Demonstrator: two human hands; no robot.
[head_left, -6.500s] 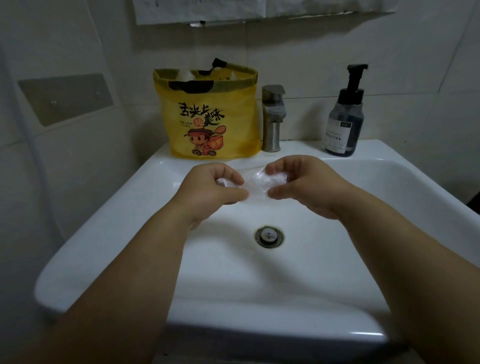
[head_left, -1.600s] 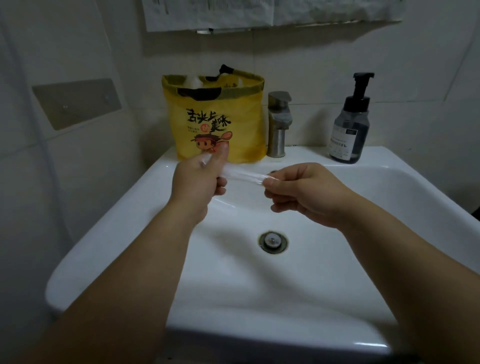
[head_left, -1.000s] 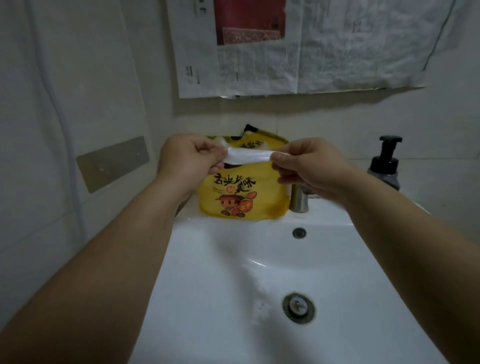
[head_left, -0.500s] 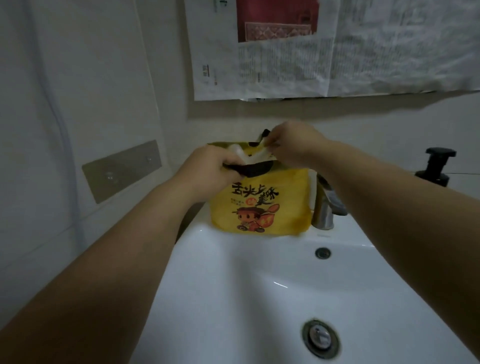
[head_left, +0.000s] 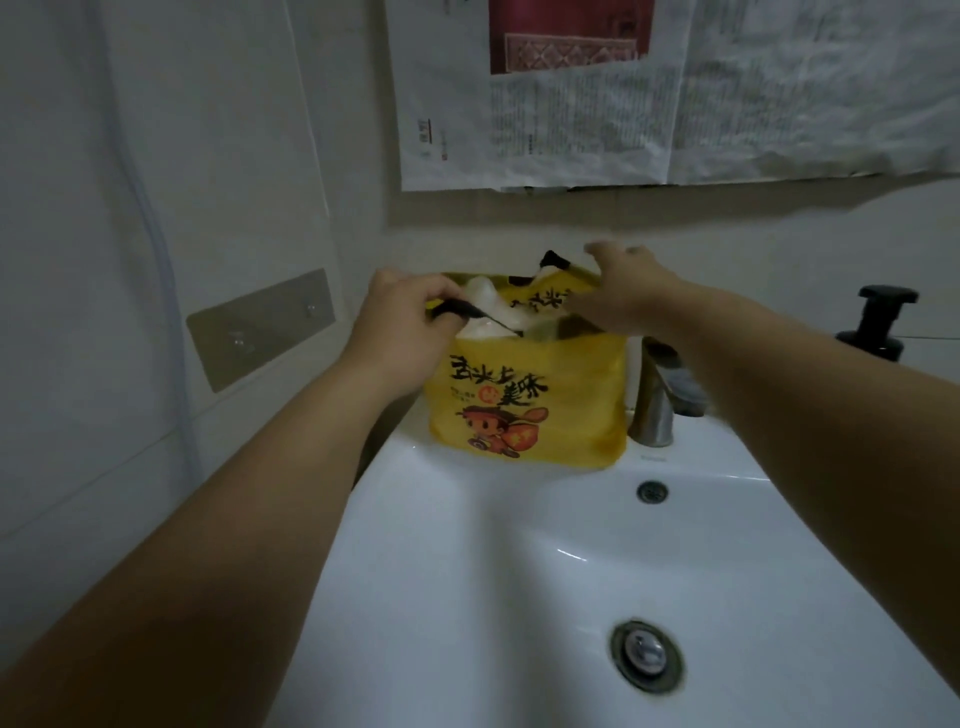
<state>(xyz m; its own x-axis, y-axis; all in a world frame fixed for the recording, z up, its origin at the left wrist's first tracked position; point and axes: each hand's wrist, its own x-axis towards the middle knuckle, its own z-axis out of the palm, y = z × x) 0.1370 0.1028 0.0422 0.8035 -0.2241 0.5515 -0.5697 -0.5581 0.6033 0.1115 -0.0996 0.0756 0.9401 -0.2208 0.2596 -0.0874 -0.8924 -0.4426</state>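
Note:
A yellow bag (head_left: 524, 410) with a cartoon print stands on the back ledge of the white sink (head_left: 467, 597), left of the tap. My left hand (head_left: 405, 322) grips the bag's black handle at the near left rim and pulls the mouth wide. White and clear plastic wrappers (head_left: 493, 309) show inside. My right hand (head_left: 623, 296) hovers over the bag's right rim with fingers spread and blurred, holding nothing that I can see.
A metal tap (head_left: 657, 400) stands right of the bag. A dark pump bottle (head_left: 878, 325) is at the far right. Newspaper sheets (head_left: 623, 93) hang on the wall above. A metal plate (head_left: 260, 327) is fixed to the left wall. The drain (head_left: 644, 654) lies bottom right.
Both hands carried the clear wrapper from over the basin up to the bag. My right hand has let it go and my left hand now holds the bag's handle.

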